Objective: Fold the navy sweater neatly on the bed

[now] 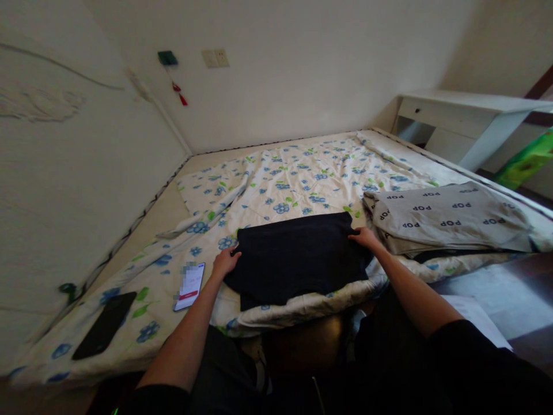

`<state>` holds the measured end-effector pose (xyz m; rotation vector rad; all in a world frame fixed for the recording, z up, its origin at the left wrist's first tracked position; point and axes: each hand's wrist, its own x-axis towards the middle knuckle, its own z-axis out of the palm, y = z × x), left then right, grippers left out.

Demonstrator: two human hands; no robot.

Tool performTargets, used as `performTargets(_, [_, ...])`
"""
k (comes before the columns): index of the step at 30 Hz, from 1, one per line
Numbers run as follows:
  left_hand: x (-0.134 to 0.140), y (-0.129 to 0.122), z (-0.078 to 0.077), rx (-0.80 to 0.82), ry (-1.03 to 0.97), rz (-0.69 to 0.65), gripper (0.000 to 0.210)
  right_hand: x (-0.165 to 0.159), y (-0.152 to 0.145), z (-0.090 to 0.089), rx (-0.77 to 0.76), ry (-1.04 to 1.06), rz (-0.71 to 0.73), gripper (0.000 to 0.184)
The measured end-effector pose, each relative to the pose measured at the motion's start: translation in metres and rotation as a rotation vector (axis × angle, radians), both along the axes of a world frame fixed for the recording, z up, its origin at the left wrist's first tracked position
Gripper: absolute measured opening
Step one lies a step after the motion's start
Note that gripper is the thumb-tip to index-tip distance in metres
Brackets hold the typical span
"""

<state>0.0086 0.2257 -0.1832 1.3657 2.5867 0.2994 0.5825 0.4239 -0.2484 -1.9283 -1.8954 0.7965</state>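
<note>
A dark navy or black garment (298,259), folded into a rough rectangle, lies near the front edge of the bed; its exact kind cannot be made out. My left hand (226,262) pinches its left edge, fingers closed on the cloth. At the opposite side, my right hand (363,237) grips the right edge between thumb and fingers. The lower edge of the cloth reaches the rolled front edge of the flowered sheet (298,178). Just right of my right hand rests a grey folded garment (449,216) printed with "POP".
Left of the dark cloth lie a phone with a lit screen (189,287) and a black phone-like slab (105,325). A white desk (453,115) stands by the far right corner of the bed. Walls border the bed at the back and left. Papers (475,317) lie at the lower right.
</note>
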Motion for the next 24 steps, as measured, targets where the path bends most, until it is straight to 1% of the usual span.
performTargets(3, [-0.006,0.001,0.005,0.156,-0.074,0.044,0.046,0.001,0.006,0.007,0.083,0.013,-0.06,0.037])
performTargets(5, [-0.005,0.001,0.008,0.24,-0.107,0.066,0.046,0.001,0.008,0.012,0.172,0.059,-0.104,0.042])
performTargets(6, [-0.003,0.001,0.009,0.256,-0.112,0.077,0.047,0.0,0.007,0.013,0.212,0.075,-0.125,0.044])
performTargets(7, [0.0,-0.001,0.01,0.245,-0.112,0.089,0.046,-0.001,0.005,0.013,0.236,0.078,-0.139,0.045])
performTargets(9, [0.007,-0.006,0.011,0.167,-0.102,0.1,0.044,-0.004,-0.004,0.012,0.218,0.047,-0.122,0.044])
performTargets(11, [0.016,-0.013,0.014,0.116,-0.047,0.074,0.044,-0.007,-0.016,0.012,0.174,-0.013,-0.073,0.045])
performTargets(12, [0.021,-0.017,0.016,0.126,-0.004,0.048,0.044,-0.008,-0.023,0.013,0.177,-0.043,-0.056,0.048])
performTargets(14, [0.036,-0.025,0.024,0.187,0.055,-0.054,0.044,-0.012,-0.036,0.02,0.246,-0.076,-0.033,0.055])
performTargets(15, [0.045,-0.029,0.027,0.209,0.049,-0.14,0.04,-0.015,-0.043,0.025,0.29,-0.069,-0.006,0.054])
performTargets(16, [0.057,-0.034,0.03,0.215,0.015,-0.25,0.036,-0.019,-0.05,0.031,0.322,-0.042,0.051,0.05])
performTargets(18, [0.084,-0.045,0.033,0.192,-0.097,-0.501,0.034,-0.031,-0.067,0.042,0.336,0.053,0.26,0.037])
performTargets(20, [0.114,-0.058,0.029,0.141,-0.206,-0.704,0.046,-0.045,-0.088,0.049,0.318,0.152,0.498,0.029])
performTargets(22, [0.14,-0.072,0.021,0.075,-0.277,-0.818,0.058,-0.059,-0.109,0.05,0.299,0.199,0.664,0.03])
performTargets(23, [0.15,-0.078,0.016,0.042,-0.303,-0.848,0.056,-0.064,-0.118,0.049,0.281,0.198,0.716,0.031])
performTargets(24, [0.158,-0.084,0.011,0.009,-0.33,-0.864,0.046,-0.068,-0.127,0.047,0.258,0.185,0.75,0.032])
